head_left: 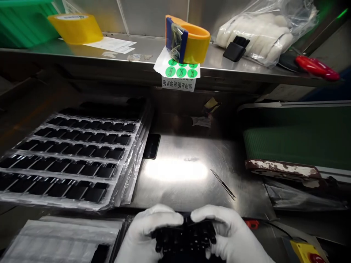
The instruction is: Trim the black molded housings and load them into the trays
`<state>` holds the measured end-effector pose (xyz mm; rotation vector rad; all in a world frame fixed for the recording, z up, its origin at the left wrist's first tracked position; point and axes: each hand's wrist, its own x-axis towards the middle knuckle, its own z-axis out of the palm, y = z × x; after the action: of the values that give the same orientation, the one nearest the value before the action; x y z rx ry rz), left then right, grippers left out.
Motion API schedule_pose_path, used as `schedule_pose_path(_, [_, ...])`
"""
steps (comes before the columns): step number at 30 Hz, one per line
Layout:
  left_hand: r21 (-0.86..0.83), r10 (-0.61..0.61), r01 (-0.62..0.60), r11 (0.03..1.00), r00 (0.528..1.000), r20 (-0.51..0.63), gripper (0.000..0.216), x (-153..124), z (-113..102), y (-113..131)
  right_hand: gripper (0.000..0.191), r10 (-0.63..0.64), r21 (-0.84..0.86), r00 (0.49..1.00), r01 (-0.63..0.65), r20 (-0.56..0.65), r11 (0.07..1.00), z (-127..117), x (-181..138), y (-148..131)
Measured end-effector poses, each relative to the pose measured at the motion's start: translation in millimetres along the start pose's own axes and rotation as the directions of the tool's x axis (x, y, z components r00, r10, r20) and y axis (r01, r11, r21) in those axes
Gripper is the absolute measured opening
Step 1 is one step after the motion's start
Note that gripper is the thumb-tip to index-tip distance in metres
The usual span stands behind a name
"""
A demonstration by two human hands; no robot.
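Note:
My left hand (153, 226) and my right hand (227, 230), both in white gloves, are closed on the two sides of a cluster of black plastic parts (186, 237) at the bottom middle. Knobby, shiny bits show on the cluster between my fingers; its exact kind cannot be made out, and its lower end runs out of the frame. My thumbs lie along its upper edge. Ahead of my right hand, tweezers (223, 184) lie on the metal table (178, 193). To the left stands a stack of clear plastic trays (124, 160) with rows of black parts (93, 192).
Another clear tray (55, 241) lies lower left. A dark phone-like slab (152, 146) touches the stack. A green conveyor belt (301, 135) is right, near a red-buttoned yellow box (304, 252). The shelf (148, 64) carries a tape dispenser (196, 44), brush (236, 48) and bagged gloves (255, 34).

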<state>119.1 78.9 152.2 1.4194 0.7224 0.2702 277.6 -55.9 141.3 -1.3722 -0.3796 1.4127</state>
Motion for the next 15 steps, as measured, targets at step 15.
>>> schedule_pose_path(15, [0.315,0.584,-0.526,0.79,0.802,-0.126,0.1,-33,-9,-15,0.054,-0.494,-0.169,0.869,0.492,0.034,0.854,28,-6,18])
